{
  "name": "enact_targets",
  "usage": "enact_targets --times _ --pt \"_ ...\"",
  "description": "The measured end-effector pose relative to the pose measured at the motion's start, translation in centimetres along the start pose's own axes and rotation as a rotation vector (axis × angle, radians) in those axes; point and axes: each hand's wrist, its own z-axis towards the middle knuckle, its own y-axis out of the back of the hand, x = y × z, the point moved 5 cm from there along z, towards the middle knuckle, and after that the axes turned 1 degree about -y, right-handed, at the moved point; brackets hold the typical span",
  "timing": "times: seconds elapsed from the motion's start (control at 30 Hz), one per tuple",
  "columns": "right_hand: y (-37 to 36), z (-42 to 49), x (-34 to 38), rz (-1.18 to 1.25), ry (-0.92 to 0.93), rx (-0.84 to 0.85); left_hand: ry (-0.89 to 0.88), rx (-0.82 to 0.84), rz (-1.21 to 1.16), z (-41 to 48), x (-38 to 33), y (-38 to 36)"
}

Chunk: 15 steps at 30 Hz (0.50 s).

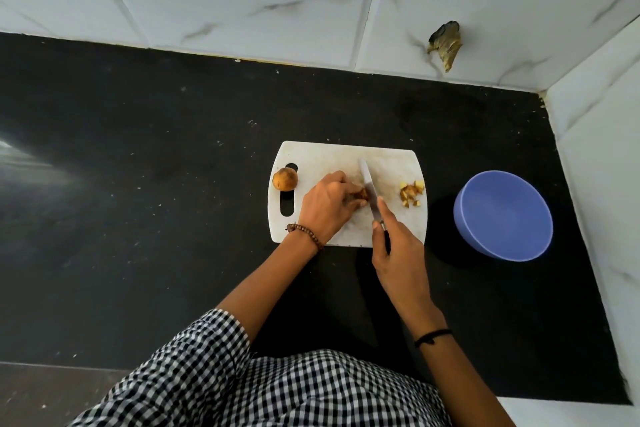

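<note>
Head view: whole potato (284, 179) at left end of cutting board (322, 156), over handle slot; left grip (329, 204) curled, fingers pinning potato piece (362, 194) mid-board; knife (367, 184) blade against piece, handle clasped in right grip (398, 246); diced pieces (411, 193) near board's right edge; blue bowl (504, 215) on black bench (138, 149), beside board.
</note>
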Motion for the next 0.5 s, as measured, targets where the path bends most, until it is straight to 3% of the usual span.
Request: enact_targets --times 0.5 --pt "-1.2 1.4 0.9 -0.186 0.063 -0.052 -0.074 -0.014 0.038 0.3 -0.3 -0.4"
